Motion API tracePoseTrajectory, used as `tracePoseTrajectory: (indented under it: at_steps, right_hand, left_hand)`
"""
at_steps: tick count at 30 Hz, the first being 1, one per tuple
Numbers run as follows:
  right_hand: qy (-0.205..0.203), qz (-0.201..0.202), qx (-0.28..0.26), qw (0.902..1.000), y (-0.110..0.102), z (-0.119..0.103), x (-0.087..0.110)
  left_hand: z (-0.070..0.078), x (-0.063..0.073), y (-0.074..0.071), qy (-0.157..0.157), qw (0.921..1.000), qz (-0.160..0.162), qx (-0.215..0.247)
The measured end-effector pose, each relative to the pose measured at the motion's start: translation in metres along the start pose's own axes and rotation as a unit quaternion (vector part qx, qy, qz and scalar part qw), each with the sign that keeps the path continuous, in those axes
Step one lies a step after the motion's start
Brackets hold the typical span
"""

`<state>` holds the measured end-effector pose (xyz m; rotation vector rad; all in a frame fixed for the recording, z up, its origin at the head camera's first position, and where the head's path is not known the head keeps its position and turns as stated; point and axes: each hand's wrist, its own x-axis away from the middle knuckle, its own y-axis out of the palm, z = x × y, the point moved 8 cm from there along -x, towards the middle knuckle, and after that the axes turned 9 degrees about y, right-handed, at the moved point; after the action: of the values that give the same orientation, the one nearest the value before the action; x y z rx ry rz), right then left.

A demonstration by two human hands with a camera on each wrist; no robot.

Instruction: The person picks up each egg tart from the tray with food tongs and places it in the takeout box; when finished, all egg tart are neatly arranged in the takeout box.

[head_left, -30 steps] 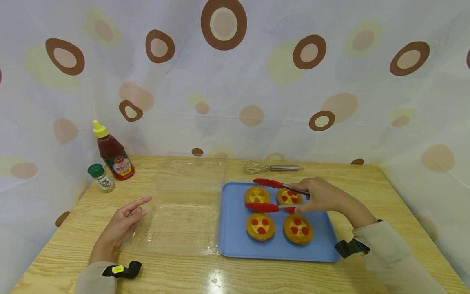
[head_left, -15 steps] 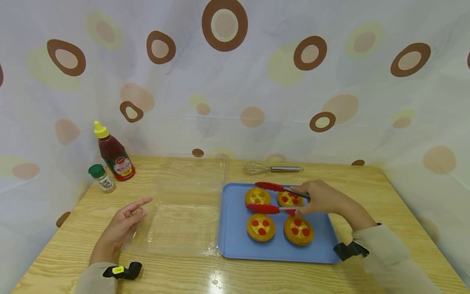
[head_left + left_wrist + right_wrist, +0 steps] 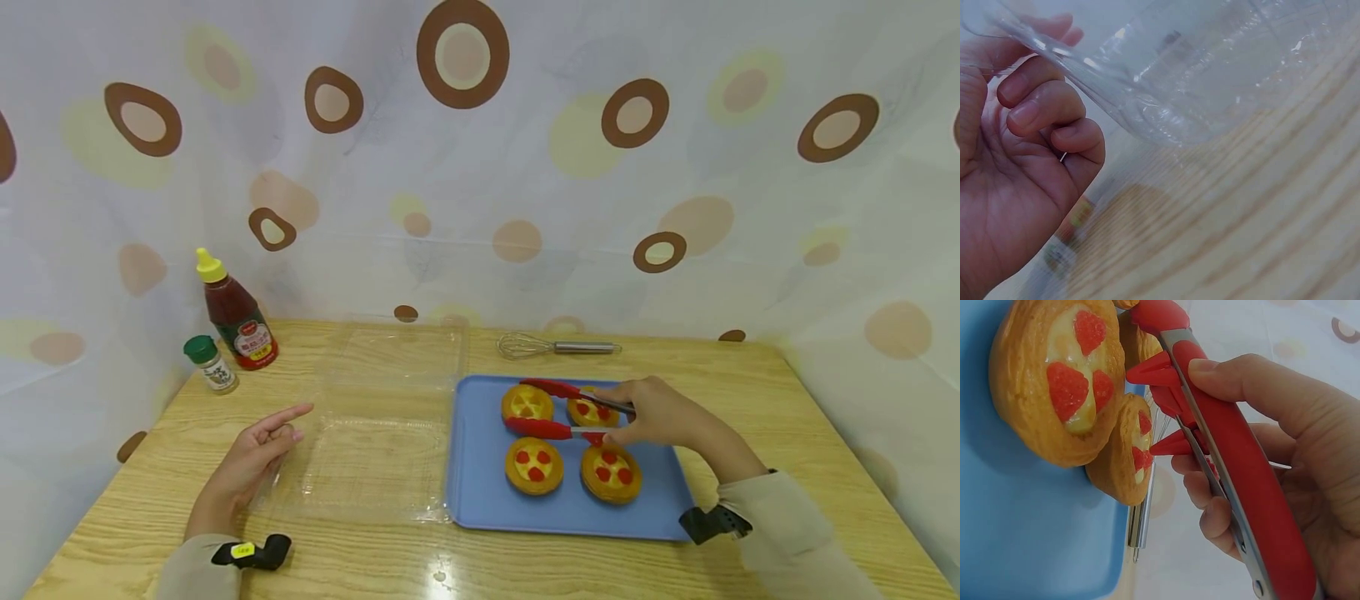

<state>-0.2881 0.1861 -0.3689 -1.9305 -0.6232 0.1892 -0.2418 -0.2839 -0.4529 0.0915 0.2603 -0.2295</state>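
Note:
My right hand (image 3: 660, 412) grips red-and-steel tongs (image 3: 1247, 481), thumb on one arm and fingers curled round the other. In the head view, the tongs' two red heads stand apart over the far and near sides of the back left tart (image 3: 527, 405), which has a yellow top. A tart with red pieces (image 3: 592, 410) lies partly under the tongs; two more, the front left tart (image 3: 534, 467) and front right tart (image 3: 611, 473), sit nearer. My left hand (image 3: 1029, 162) holds the rim of a clear plastic container (image 3: 1210, 81), thumb inside, several fingers curled outside.
The tarts lie on a blue tray (image 3: 480, 500) right of the container, whose lid (image 3: 397, 350) lies back behind it. A whisk (image 3: 558, 346) lies beyond the tray. At the back left stand a sauce bottle (image 3: 240, 325) and a green-capped shaker (image 3: 212, 364). A patterned cloth (image 3: 480, 183) hangs behind.
The tongs' heads have come closer together and slightly lower around the back left tart. My left hand has stayed on the container. The whole head view has shifted slightly.

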Motion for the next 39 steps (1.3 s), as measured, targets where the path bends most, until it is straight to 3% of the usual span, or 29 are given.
tracePoseTrajectory:
  at_steps: [10,22,35,39]
  right_hand:
    - [-0.003,0.023,0.014,0.9996,-0.001,0.0,0.004]
    - [0.0,0.044,-0.009,0.999,-0.011,-0.007,0.007]
    - [-0.044,0.061,-0.065,0.995,-0.01,-0.041,0.004]
    - [-0.058,0.045,-0.082,0.9939,-0.004,-0.058,-0.002]
  left_hand:
    - [0.0,-0.002,0.0,0.001,1.0,-0.001,-0.005]
    - [0.001,-0.001,-0.001,0.008,0.9999,-0.005,-0.006]
    - [0.0,-0.001,-0.001,0.002,1.0,0.0,-0.009]
    - [-0.001,-0.001,-0.002,0.0,1.0,0.003,-0.009]
